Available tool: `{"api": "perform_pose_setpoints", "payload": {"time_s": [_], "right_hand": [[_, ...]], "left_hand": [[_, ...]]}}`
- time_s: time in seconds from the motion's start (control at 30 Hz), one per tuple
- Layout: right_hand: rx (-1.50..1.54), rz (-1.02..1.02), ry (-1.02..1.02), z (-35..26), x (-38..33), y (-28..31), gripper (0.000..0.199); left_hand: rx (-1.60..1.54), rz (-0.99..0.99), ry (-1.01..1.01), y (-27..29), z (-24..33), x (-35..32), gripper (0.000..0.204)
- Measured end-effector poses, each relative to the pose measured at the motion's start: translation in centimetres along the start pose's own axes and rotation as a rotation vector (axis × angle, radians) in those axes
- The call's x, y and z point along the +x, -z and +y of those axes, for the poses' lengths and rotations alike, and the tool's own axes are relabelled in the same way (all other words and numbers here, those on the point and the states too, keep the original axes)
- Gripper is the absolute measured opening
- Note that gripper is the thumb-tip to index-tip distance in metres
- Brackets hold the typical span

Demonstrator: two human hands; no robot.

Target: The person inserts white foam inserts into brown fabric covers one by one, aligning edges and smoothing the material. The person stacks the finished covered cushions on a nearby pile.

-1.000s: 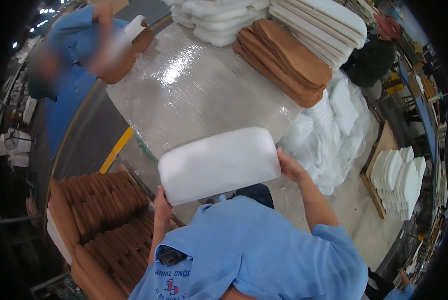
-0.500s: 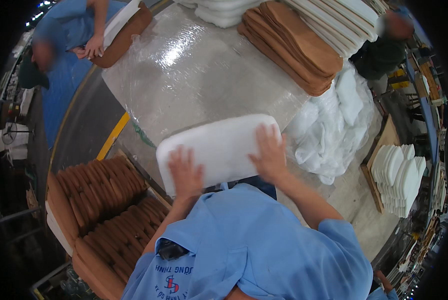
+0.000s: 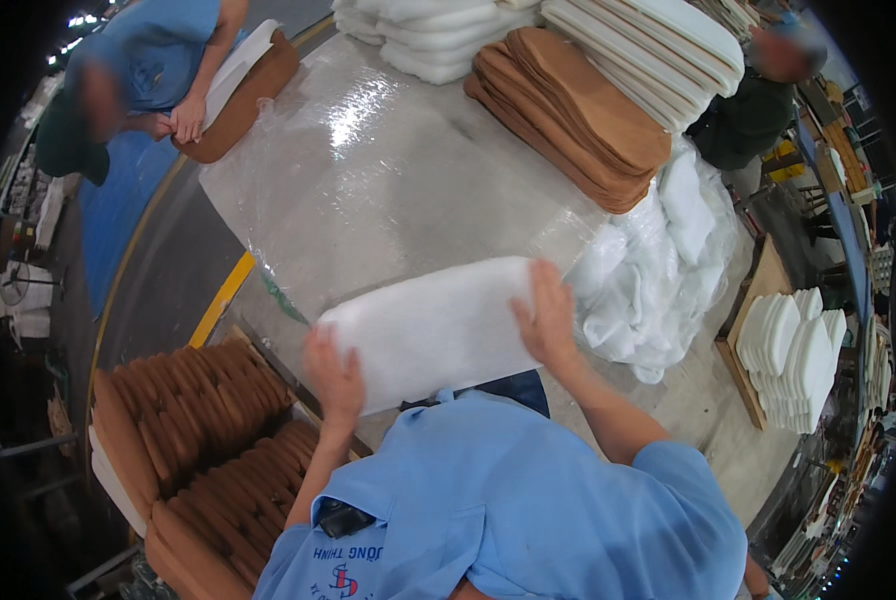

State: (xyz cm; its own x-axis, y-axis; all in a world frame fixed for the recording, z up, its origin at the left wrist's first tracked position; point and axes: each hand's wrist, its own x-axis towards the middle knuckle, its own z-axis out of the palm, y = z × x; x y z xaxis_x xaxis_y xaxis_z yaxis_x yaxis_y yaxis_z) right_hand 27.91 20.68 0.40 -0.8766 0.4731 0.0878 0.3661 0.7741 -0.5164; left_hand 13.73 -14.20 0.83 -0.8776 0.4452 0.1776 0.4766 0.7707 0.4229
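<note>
A white padded cushion piece (image 3: 433,325), long with rounded far corners, lies in front of my body on the clear plastic sheeting. My left hand (image 3: 335,380) is at its left end, thumb over the top face and fingers along the edge. At the right end, my right hand (image 3: 546,318) grips in the same way, with the thumb on the near side of its fingers. The undersides of both hands' fingers are hidden.
Brown padded covers (image 3: 238,440) fill a box at lower left. A brown stack (image 3: 573,110) and white pads (image 3: 648,50) lie at the far right, beside bunched white material in plastic (image 3: 643,270). More white pads (image 3: 788,355) stand right. A co-worker (image 3: 168,70) handles a brown piece.
My hands were lying spread on the cushion's top face; they have moved outward to its two ends. The cushion sits slightly nearer to me in the picture.
</note>
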Motion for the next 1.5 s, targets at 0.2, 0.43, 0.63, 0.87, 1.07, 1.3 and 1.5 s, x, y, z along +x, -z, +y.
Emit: {"api": "perform_pose_setpoints", "payload": {"time_s": [0.2,0.43,0.63,0.87,1.07,1.3,1.5], "right_hand": [[0.386,-0.112,-0.489,5.8,1.3,-1.7,0.065],[0.607,-0.21,-0.717,3.0,3.4,-0.1,0.068],[1.017,0.105,-0.502,1.0,3.0,3.2,0.076],[1.082,0.3,-0.487,0.9,4.8,-2.0,0.073],[1.057,0.092,-0.346,2.2,4.1,0.8,0.064],[0.159,-0.37,0.36,-3.5,5.7,8.3,0.053],[0.128,-0.33,0.068,1.1,15.5,11.1,0.035]], "left_hand": [[-0.993,-0.152,0.911,0.3,-4.5,-0.8,0.065],[-1.089,0.007,1.127,0.5,-4.9,1.7,0.064],[-1.293,0.205,0.839,6.8,-3.2,2.7,0.061],[-1.631,0.61,0.86,2.2,-3.7,0.6,0.043],[-0.768,0.385,0.5,8.4,-4.0,2.3,0.043],[0.09,-0.078,-0.4,7.5,11.1,3.9,0.07],[0.05,-0.017,-0.402,7.5,11.5,5.5,0.068]]}}
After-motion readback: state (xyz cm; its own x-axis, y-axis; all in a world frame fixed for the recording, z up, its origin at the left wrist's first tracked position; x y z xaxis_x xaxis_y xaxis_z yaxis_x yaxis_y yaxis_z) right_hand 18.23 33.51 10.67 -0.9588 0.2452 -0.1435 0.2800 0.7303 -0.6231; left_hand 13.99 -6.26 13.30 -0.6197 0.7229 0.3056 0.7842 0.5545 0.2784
